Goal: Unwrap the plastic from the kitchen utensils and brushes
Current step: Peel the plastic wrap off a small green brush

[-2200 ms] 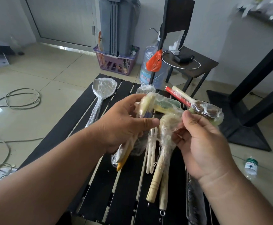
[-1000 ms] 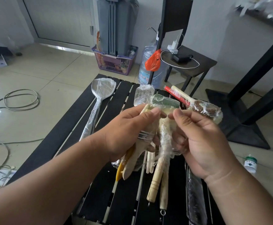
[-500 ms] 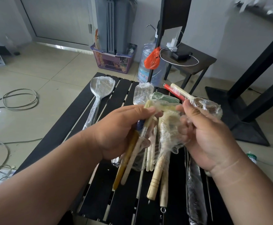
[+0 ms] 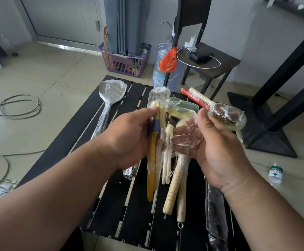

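Your left hand [image 4: 129, 140] is clenched round a small bundle of brushes [image 4: 155, 142], the yellow handle and the pale ones hanging down over the black slatted surface [image 4: 86, 127], and your right hand [image 4: 218, 142] has a crumpled sheet of clear plastic [image 4: 185, 138] gathered in its curled fingers, just beside the bundle. From the look of it the film is partly off and clings lower down round the handles, so this seems to be the peeling step. Hold the bundle firm near the brush heads with the left grip and draw the film away to the right and downward along the handles rather than straight out, so the thin sticks do not slide loose or bend. If it stretches instead of coming free, take a fresh hold closer to the bundle. Mind the loose items lying under your hands: a thick wooden-handled brush [image 4: 174, 183] lies on the slats below, and a tug could knock it off the edge. Other things are wrapped yet: the big spoon [image 4: 111, 95] at the far left, the round brush [image 4: 225, 116] at the far right and a long dark item [image 4: 216, 218] near your right wrist.
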